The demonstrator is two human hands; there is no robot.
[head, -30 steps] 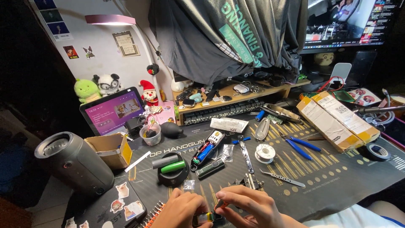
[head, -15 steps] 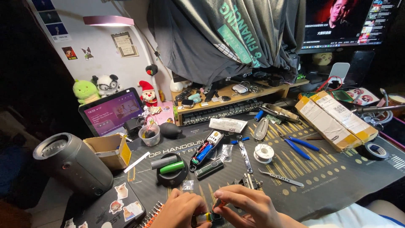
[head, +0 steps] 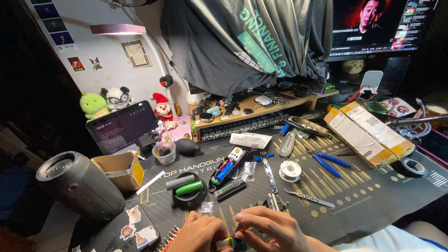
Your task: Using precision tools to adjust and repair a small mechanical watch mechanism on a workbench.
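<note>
Black rubbery mat [head: 373,196] with gold markings covers most of the bench [head: 56,224], a soft, grippy surface where small parts should stay put rather than slide. Far behind it, a dark grey cloth [head: 242,42] hangs over a wooden shelf [head: 261,105], a lit monitor [head: 378,25] glows at the far right, and a tablet [head: 122,127] stands at the far left below plush toys. A grey cylindrical speaker [head: 79,184] lies at the near left beside an open cardboard box [head: 120,169]; two long flat cartons [head: 368,133] lie at the right. Smaller tools are strewn between: blue-handled pliers [head: 329,161], a reel of solder wire [head: 290,171], tweezers [head: 309,198], and a round black dish [head: 189,198] carrying a green cell [head: 189,188]. At the near edge, both hands meet over a small yellow-and-black part [head: 228,242], which sits low between them, mostly hidden. The left hand [head: 198,233] curls its grip closed around that part, steadying it; the right hand [head: 268,228] pinches a thin dark tool [head: 239,227] tight between thumb and forefinger, its tip close to the part. It looks light, stiff and fiddly, probably delicate, best held by its sides in the fingertips. Free room is scarce around the hands.
</note>
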